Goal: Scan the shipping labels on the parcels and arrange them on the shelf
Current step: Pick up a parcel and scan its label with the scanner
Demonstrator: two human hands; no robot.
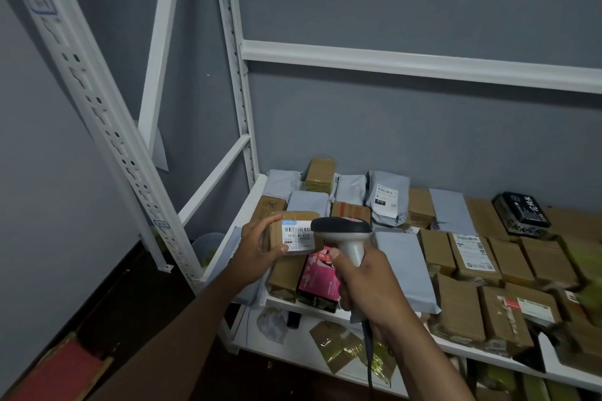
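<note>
My left hand (257,247) grips a small brown parcel (290,221) above the left end of the shelf, its white barcode label (297,235) turned up towards me. My right hand (365,283) holds a grey and black handheld scanner (345,233) by its handle, the scanner's head just right of the label and touching or nearly touching it. The scanner's cable hangs down below my right wrist. The white metal shelf (254,202) carries several brown boxes and grey mailer bags lying flat.
A pink box (317,282) and a brown box lie under my hands at the shelf's front. A black printed box (521,213) sits far right. White slotted uprights (97,107) stand to the left. A lower shelf holds gold bags (345,348). Red cardboard (58,371) lies on the dark floor.
</note>
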